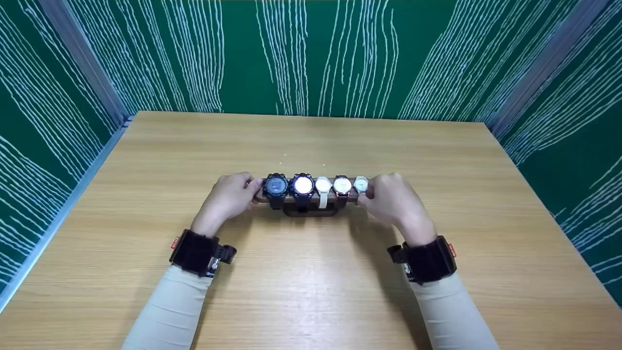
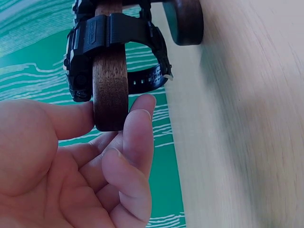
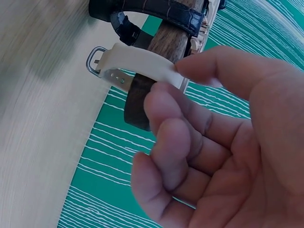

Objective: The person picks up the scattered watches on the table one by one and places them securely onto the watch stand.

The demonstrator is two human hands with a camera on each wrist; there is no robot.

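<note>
A dark wooden watch stand [image 1: 311, 213] stands in the middle of the table with several watches in a row on its bar. My left hand [image 1: 231, 197] pinches the bar's left end [image 2: 110, 90] between thumb and fingers, beside a black digital watch [image 1: 276, 185]. Another black watch [image 1: 303, 185] has a brightly lit face. To its right come a white-strapped watch [image 1: 323, 187] and a dark-strapped watch [image 1: 342, 187]. At the right end, my right hand [image 1: 396, 206] pinches a white watch [image 1: 360, 184], thumb and forefinger at its pale strap [image 3: 137, 61] where it wraps the bar.
The wooden table [image 1: 311, 291] reaches back to a green wall [image 1: 243, 58] with white wavy lines. Similar green panels rise at left and right. Tiny pale specks [image 1: 285, 155] lie behind the stand. Both wrists wear black bands [image 1: 194, 253].
</note>
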